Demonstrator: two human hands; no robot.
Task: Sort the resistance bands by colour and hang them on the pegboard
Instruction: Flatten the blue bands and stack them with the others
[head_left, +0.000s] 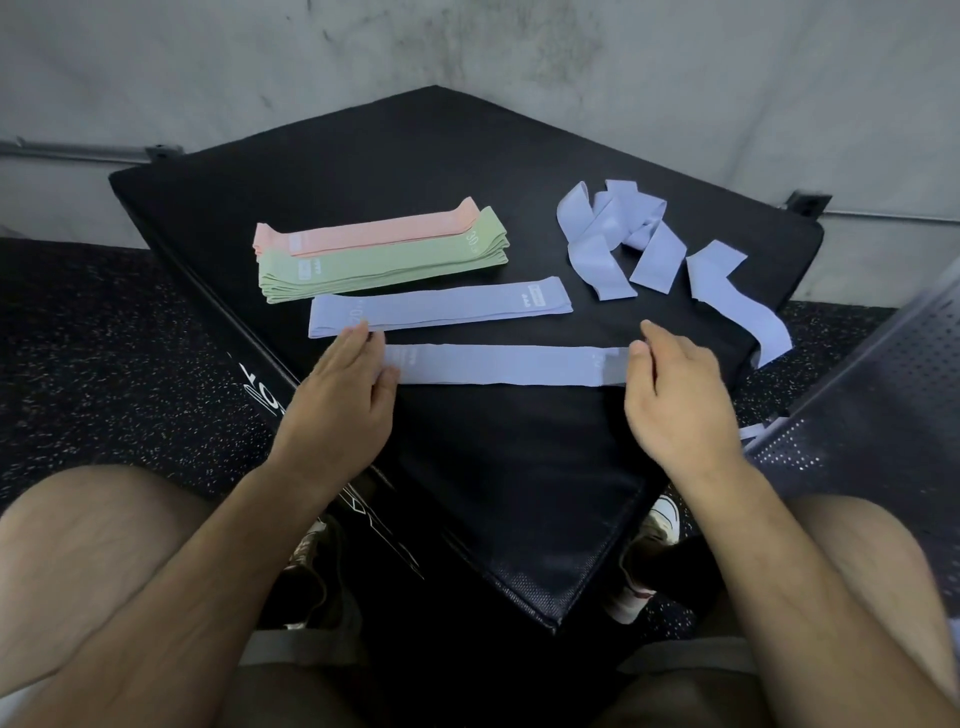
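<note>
A flat lilac band (498, 365) lies stretched across the black padded box (519, 493) in front of me. My left hand (345, 387) rests on its left end with straight fingers. My right hand (670, 395) touches its right end, fingers loosely bent. Just behind lies a second flattened lilac band (441, 307). Further back are a stack of green bands (384, 260) and a stack of pink bands (363, 231) beside it. A loose heap of lilac bands (618, 234) sits at the back right, and one lilac band (737, 301) trails over the box's right edge.
The box stands on dark speckled rubber flooring (104, 338) against a grey concrete wall (467, 47). A perforated dark metal panel (878, 395) leans at the right. My bare knees and shoes show at the bottom.
</note>
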